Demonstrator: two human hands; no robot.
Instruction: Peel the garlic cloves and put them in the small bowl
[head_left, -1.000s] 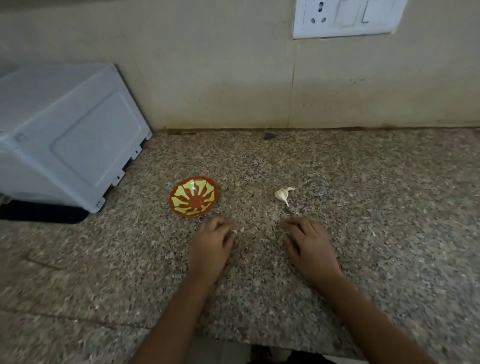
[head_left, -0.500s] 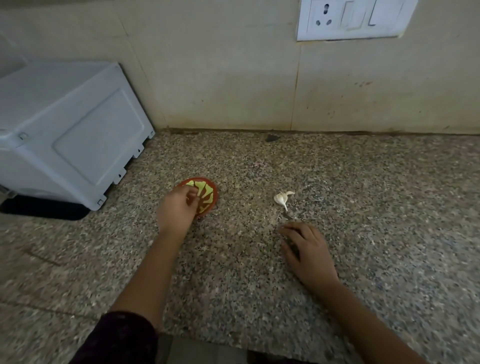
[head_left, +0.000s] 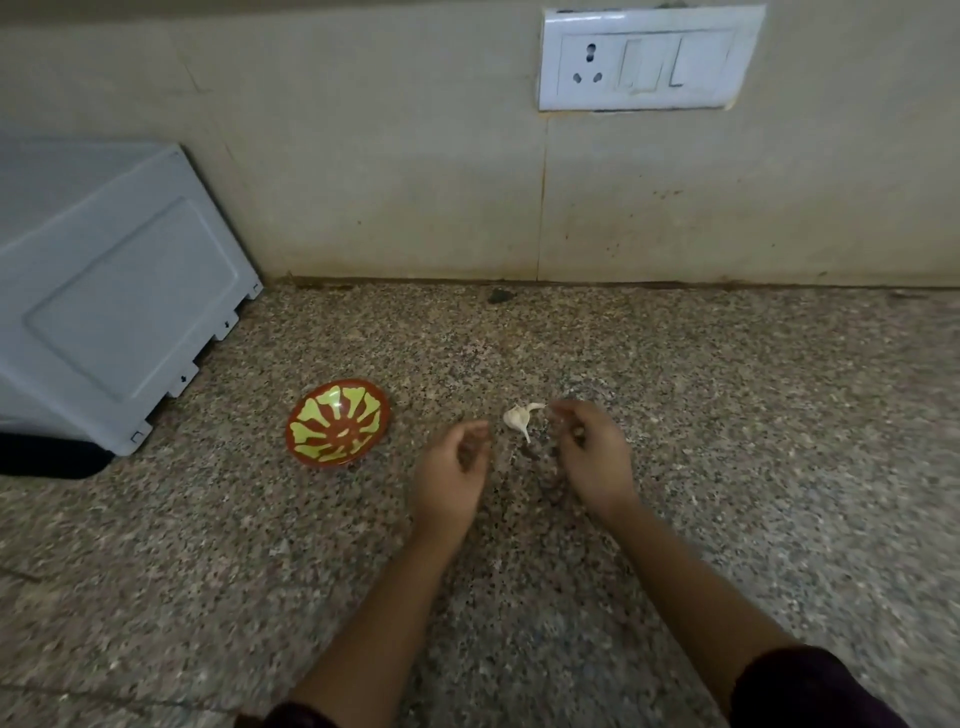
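Both hands are hovering apart over the speckled surface (head_left: 727, 415): the left hand (head_left: 452, 470) is hanging loosely curled and seemingly holding nothing, while the right hand (head_left: 595, 460) is curling its fingers too tightly to tell whether something small is being pinched. The garlic (head_left: 516, 417) is lying on the surface between and just beyond the two sets of fingertips, one thin tip pointing at the right hand, which is sitting nearer and looking better placed to pick it up. The small bowl (head_left: 337, 423) is standing left of the left hand, apart from it
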